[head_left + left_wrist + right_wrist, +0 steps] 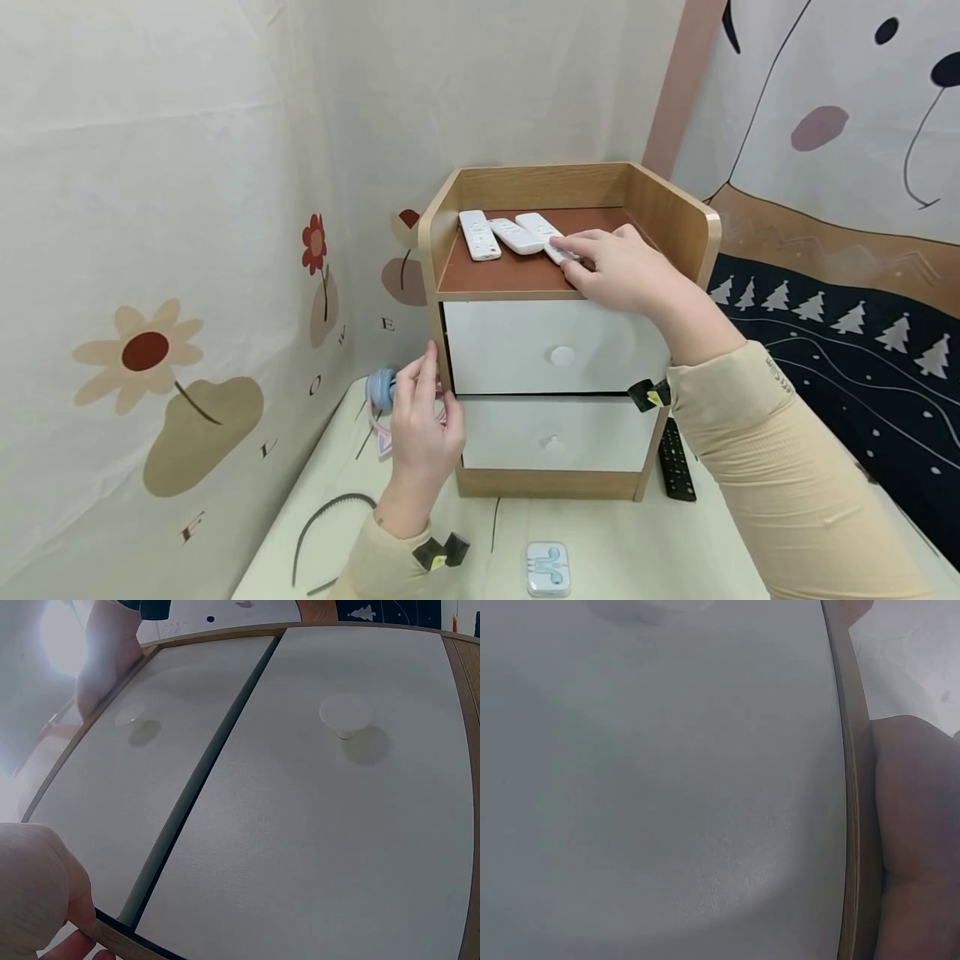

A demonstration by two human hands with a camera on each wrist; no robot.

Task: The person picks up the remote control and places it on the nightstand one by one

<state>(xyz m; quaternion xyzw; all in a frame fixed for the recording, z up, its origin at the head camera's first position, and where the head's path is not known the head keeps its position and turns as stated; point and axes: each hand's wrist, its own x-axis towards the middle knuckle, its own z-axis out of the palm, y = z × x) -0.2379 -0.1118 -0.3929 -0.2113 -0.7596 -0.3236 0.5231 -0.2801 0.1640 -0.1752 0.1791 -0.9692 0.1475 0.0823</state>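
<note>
Three white remote controls lie on the brown top shelf of a small wooden cabinet point(551, 483). The leftmost remote point(480, 235) lies apart, while the middle remote point(517, 237) is beside the one on the right. My right hand point(626, 271) reaches over the shelf's front edge and holds the right-hand remote point(538, 225) between thumb and fingers, covering its near end. My left hand point(423, 425) rests against the cabinet's left side with fingers extended upward, its thumb at the front edge. The upper drawer point(322, 817) and lower drawer point(172, 712) have white fronts with round knobs.
Boxed earphones point(548, 569) lie on the table in front of the cabinet. A black remote point(676, 463) is by its right side. Blue and pink headphones point(381, 389) and a dark curved band point(318, 512) lie to the left. Printed fabric hangs behind.
</note>
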